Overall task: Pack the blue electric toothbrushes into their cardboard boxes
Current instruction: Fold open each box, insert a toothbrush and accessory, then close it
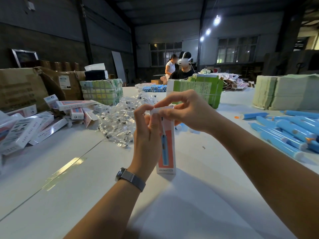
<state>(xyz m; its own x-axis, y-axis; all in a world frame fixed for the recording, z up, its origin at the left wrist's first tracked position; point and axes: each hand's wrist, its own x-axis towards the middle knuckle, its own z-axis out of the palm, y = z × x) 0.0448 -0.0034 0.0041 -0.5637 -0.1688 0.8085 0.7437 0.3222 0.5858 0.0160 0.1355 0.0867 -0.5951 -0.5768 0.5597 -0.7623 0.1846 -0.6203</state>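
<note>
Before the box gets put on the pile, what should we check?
1. Box held firmly: ok, the left hand grips its side.
2. Top flap tucked shut: not ok, the right hand pinches it.
3. Toothbrush inside: cannot tell, only the printed picture shows.
4. Pile of packed boxes on the left has room: ok.
5. More blue toothbrushes ready on the right: ok.

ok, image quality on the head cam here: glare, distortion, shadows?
Head view: strong wide-angle bending at the edges; ceiling lamps blown out with flare; a glare streak on the white table; forearms cast soft shadows toward the camera; the hall behind is dim; the hands and the box are sharp.
</note>
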